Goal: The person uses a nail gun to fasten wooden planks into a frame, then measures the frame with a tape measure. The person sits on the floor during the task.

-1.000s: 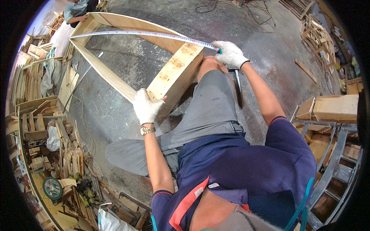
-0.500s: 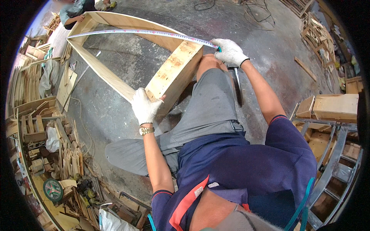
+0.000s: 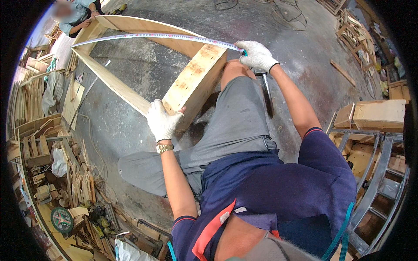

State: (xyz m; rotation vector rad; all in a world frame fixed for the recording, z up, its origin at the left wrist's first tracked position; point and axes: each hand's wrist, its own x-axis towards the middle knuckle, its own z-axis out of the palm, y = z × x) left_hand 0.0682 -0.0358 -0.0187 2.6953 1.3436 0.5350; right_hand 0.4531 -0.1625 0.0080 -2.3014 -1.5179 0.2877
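Note:
A four-sided plywood frame (image 3: 186,76) stands on the floor in front of me. My gloved left hand (image 3: 162,118) grips its near left corner, thumb over the end board. My gloved right hand (image 3: 257,55) is closed round a tape measure (image 3: 245,52), whose teal case shows only in part. The white blade (image 3: 152,35) runs out diagonally over the frame to its far left corner, bowing slightly. A hammer (image 3: 267,93) is by my right knee, its head up and its dark handle down.
At the far left a person (image 3: 80,17) crouches with hands at the frame's far end board. Wood offcuts (image 3: 78,182) and a green disc (image 3: 62,219) lie at left. A loose wooden strip (image 3: 342,72) is on the floor at right, near a metal ladder-like rack (image 3: 374,182).
The frame and tape have shifted very slightly left in the picture. At the far end the co-worker leans further into view. Both my hands keep their holds.

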